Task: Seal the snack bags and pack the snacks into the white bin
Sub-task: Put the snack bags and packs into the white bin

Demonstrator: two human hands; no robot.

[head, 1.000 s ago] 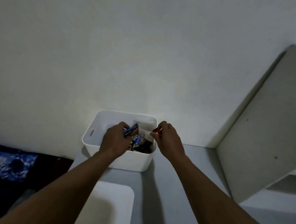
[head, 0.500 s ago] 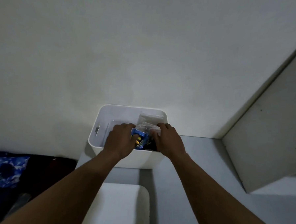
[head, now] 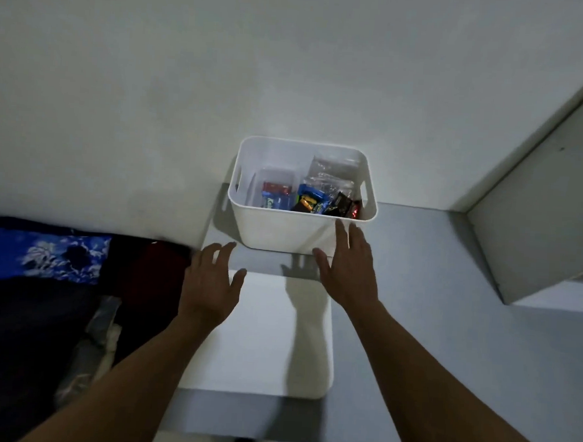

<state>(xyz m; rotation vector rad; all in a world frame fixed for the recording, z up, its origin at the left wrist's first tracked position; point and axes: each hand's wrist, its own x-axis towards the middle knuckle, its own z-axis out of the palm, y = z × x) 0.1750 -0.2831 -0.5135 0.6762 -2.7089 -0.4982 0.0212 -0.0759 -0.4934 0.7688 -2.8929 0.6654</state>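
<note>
The white bin (head: 282, 232) stands on the grey surface against the wall. Inside it on the right lies a clear snack bag (head: 328, 194) of blue, yellow and black wrapped snacks. On the left stands a second clear bag (head: 275, 194) with red and blue packets. My left hand (head: 211, 282) hovers in front of the bin's left corner with fingers spread, holding nothing. My right hand (head: 348, 267) is open too, its fingertips close to the bin's front wall on the right.
A flat white lid (head: 267, 334) lies on the grey surface (head: 429, 329) just in front of the bin, under my hands. A white cabinet panel (head: 547, 207) rises at the right. Dark and blue fabric (head: 45, 258) is piled at the left.
Both hands have pulled back out of the bin and let go of the clear snack bag, which now rests inside. The view has also shifted, so the bin appears further right.
</note>
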